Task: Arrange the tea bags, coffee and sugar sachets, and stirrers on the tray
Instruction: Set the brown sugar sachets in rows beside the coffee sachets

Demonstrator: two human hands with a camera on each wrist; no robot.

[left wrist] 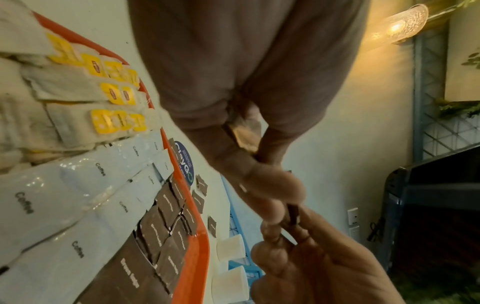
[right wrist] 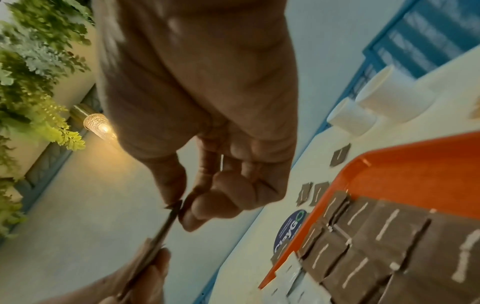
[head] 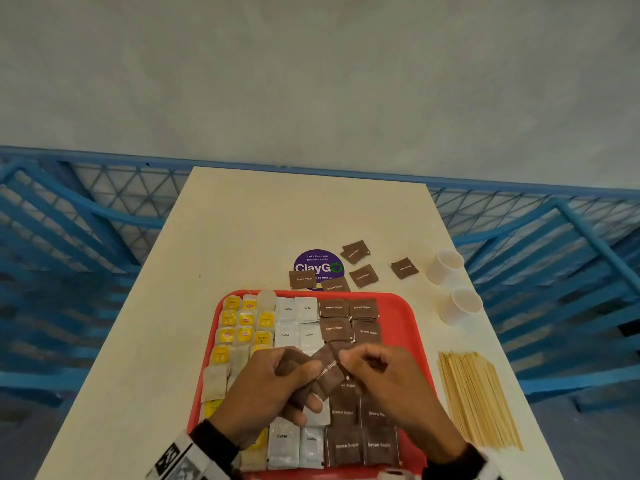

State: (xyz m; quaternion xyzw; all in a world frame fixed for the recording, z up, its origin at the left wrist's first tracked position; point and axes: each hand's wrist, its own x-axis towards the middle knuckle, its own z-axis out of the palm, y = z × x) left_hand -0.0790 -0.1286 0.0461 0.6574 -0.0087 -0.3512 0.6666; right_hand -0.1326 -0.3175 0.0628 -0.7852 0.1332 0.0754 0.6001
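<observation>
We pinch a few brown sugar sachets (head: 327, 370) between left hand (head: 277, 386) and right hand (head: 388, 379), both grips closed on them above the tray (head: 412, 327).

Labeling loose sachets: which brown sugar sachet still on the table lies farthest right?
The lone brown sugar sachet nearest the two white cups. The other loose ones cluster left of it, by the purple ClayGo sticker.
</observation>
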